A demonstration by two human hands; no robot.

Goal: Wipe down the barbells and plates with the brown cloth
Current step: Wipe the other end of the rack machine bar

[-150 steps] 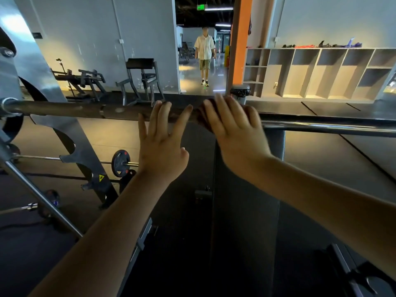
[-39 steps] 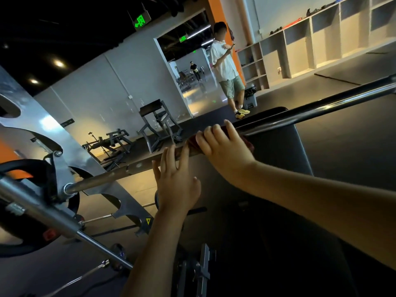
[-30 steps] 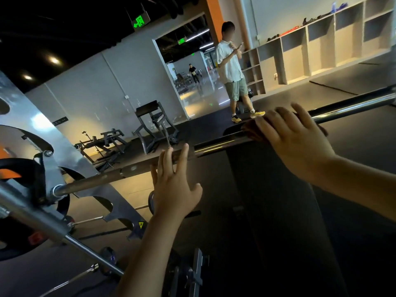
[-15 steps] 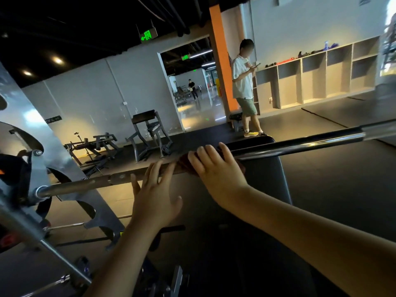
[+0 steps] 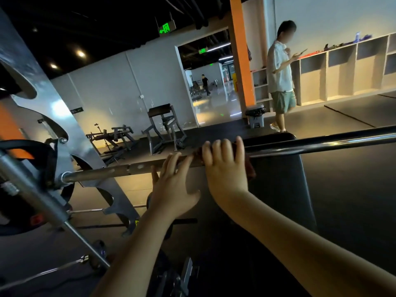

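Readable marks: green exit sign (image 5: 166, 29) overhead, arrow pointing left; yellow sticker (image 5: 137, 222) low on the rack (image 5: 70, 133), too small to read. Barbell (image 5: 321, 142) sits in the rack at its left end. My right grip (image 5: 225, 168) is curled over the bar, clamping the brown cloth (image 5: 250, 170) around it; cloth pokes out either side of the fingers. My left grip (image 5: 173, 189) is just left of it, fingers straight, tips on the bar, holding nothing.
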